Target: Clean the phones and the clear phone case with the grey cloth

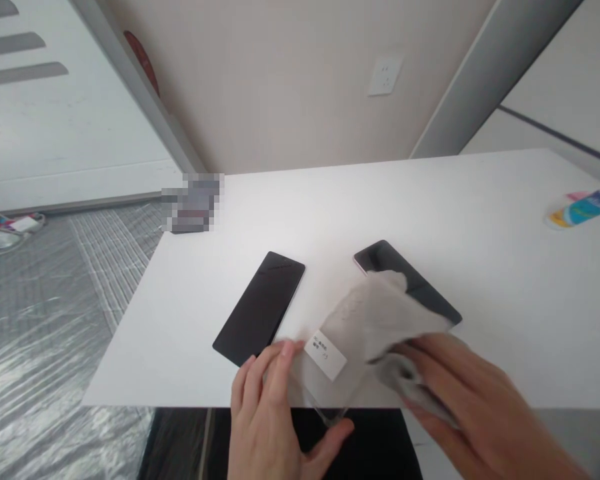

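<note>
Two dark phones lie face up on the white table [430, 200]. The left phone [260, 307] lies bare near the front edge. The right phone [415, 280] is partly covered by a grey cloth [375, 313]. My right hand [470, 400] grips the bunched end of that cloth close to the table's front edge. My left hand [270, 413] pinches a clear plastic sleeve [320, 380] with a white label [326, 355], held at the table's edge between the two phones.
A colourful tube or bottle [585, 208] lies at the table's far right. A blurred dark object [193, 203] sits at the table's back left corner. Plastic-sheeted floor [55, 320] spreads to the left. A wall socket [385, 75] is behind the table.
</note>
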A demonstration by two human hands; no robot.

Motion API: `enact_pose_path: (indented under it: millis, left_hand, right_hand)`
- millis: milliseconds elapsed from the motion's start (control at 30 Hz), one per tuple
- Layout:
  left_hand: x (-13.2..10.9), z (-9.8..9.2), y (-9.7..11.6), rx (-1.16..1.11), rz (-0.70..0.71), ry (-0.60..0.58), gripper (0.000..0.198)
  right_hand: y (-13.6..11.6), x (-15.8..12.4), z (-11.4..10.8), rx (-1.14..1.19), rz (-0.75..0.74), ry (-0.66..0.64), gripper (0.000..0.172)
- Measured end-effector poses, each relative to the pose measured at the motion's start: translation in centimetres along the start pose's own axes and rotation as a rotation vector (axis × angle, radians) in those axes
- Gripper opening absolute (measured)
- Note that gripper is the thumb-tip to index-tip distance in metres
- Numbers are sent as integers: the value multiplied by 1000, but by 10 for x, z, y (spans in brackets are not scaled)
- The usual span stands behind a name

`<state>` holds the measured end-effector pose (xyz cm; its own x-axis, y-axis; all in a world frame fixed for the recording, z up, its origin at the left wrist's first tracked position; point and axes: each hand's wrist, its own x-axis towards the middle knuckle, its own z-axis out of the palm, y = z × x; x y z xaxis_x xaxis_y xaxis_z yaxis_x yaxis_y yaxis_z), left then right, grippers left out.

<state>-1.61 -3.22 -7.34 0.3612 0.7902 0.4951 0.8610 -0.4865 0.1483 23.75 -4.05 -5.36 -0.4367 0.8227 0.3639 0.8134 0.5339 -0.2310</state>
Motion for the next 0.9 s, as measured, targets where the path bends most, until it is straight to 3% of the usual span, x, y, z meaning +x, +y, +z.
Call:
enact_pose_path:
  millis: [133,200,233,333,500,600,667,767,900]
  left_hand:
    - [1,0,-6,26,18,66,52]
    - [-1,2,-8,25,28,101,50]
    - [-3,4,-8,10,15,102,51]
    - [-11,10,-7,-54,-60,75,59]
    - [-18,16,-8,-107,-38,116,62]
    - [-16,14,-10,-102,-50,93,73]
    - [-14,13,-12,-99,-26,99,79]
    - [-12,12,-14,-85,52,134,71]
    - [-12,11,-16,-68,51,96,84]
  right_hand:
    - [-25,27,25,-129,-302,-57,53]
    - [-26,29,29,-112,-355,-89,53]
    - [-23,29,29,-127,-341,-85,57]
    - [-14,27,25,-228,-204,-39,92]
    - [-19,28,25,-129,-366,-128,62]
    - [-20,29,25,-174,-211,-72,88]
    - [-20,29,25,-153,-215,-51,80]
    - [-18,27,22,-69,-325,-128,65]
    - [-15,25,21,-191,-148,-31,93]
